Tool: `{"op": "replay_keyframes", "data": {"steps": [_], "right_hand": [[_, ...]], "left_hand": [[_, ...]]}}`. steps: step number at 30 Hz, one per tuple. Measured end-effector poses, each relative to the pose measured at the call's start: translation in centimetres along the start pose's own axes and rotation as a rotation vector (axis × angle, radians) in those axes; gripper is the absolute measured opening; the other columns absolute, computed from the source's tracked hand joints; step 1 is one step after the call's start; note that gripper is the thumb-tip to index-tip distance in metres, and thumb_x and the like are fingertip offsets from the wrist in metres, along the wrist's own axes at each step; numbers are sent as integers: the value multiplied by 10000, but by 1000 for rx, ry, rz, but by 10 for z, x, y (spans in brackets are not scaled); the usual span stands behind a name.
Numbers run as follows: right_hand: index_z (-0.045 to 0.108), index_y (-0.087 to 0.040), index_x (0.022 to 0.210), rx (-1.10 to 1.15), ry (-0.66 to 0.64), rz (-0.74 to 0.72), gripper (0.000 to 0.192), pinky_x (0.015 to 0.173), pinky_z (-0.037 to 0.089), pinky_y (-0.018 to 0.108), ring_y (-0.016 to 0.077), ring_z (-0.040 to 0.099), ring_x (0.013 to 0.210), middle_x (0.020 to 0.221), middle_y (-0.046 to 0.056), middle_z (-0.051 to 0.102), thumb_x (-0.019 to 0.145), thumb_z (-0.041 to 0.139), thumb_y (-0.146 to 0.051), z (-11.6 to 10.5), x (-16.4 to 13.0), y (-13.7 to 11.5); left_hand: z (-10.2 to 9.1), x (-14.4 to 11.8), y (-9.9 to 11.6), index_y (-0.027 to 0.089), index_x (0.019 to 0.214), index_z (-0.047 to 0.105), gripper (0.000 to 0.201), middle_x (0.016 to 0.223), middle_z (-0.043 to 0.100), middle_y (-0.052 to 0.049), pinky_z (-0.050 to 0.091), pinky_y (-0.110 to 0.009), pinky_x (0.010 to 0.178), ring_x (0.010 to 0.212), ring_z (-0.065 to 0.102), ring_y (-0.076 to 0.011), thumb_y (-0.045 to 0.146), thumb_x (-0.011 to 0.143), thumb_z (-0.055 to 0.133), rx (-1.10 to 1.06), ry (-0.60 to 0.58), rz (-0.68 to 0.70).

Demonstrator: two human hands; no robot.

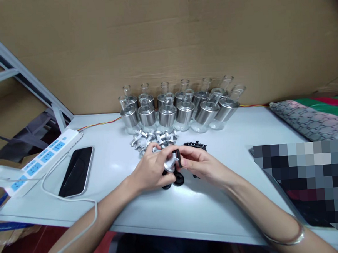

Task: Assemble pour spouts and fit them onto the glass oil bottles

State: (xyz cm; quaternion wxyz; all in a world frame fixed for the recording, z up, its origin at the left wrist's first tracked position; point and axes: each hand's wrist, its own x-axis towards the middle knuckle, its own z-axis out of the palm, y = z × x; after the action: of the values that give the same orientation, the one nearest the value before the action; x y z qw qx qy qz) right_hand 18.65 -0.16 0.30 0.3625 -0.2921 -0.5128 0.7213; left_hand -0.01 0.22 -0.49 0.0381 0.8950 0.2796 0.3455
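Note:
Above the middle of the table, my left hand (153, 166) is closed around a silver metal cap-like part (169, 165). My right hand (200, 163) pinches a black ring (178, 158) against the side of that part. Beneath my fingers lie black round rings (178, 178), partly hidden. Just beyond my hands is a heap of silver metal parts (141, 140) with spoked or winged shapes. Small black pieces (196, 144) stand in a cluster behind my right hand, which covers some of them.
Two rows of glass bottles with metal sleeves (167, 113) stand along the cardboard wall (163, 46). To the left are a phone (77, 171), a power strip (45, 160) and a white cable (95, 212). A patterned bundle (304, 122) and a blurred-out flat object lie right.

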Motion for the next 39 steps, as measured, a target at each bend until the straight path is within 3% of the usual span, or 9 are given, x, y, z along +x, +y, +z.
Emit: {"op": "replay_keyframes", "data": {"steps": [6, 11, 21, 26, 32, 39], "right_hand": [[658, -207, 958, -161, 72, -67, 300, 697, 408, 254, 130, 509, 740, 809, -5, 573, 742, 721, -405, 4, 0, 4], [650, -204, 945, -150, 76, -88, 293, 730, 437, 265, 137, 545, 760, 825, 5, 603, 754, 703, -420, 8, 1, 5], [575, -177, 724, -135, 131, -41, 312, 624, 434, 247, 102, 522, 603, 654, -12, 588, 768, 680, -468, 8, 2, 2], [550, -181, 761, -50, 181, -63, 338, 602, 411, 244, 97, 521, 608, 676, -16, 580, 770, 676, -495, 9, 2, 4], [559, -179, 808, 91, 178, -46, 314, 554, 386, 231, 75, 515, 535, 616, -42, 579, 737, 735, -428, 8, 2, 0], [571, -169, 787, 257, 224, 21, 302, 519, 374, 202, 53, 510, 491, 575, -56, 584, 696, 776, -372, 8, 2, -4]], "left_hand": [[-1, 0, 0, 174, 1249, 315, 547, 778, 630, 18, 398, -372, 824, 661, 553, -165, 158, 717, 439, -16, -21, 17], [0, 0, -1, 178, 1232, 329, 504, 821, 664, 6, 391, -377, 848, 663, 569, -164, 161, 740, 436, -13, -6, 5], [-3, 2, 1, 159, 1186, 382, 391, 872, 707, -13, 362, -380, 877, 651, 608, -153, 193, 803, 455, 120, 32, -45], [-2, 1, 0, 156, 1267, 337, 486, 902, 692, -23, 364, -387, 896, 706, 617, -167, 181, 795, 451, 113, -12, -80], [-1, -1, -1, 144, 1423, 143, 710, 919, 668, -30, 390, -388, 886, 705, 588, -175, 155, 770, 423, 88, -33, -65], [-2, -1, -1, 153, 1423, 155, 702, 925, 678, -26, 383, -403, 916, 759, 600, -177, 162, 776, 427, 90, -76, -78]]}}
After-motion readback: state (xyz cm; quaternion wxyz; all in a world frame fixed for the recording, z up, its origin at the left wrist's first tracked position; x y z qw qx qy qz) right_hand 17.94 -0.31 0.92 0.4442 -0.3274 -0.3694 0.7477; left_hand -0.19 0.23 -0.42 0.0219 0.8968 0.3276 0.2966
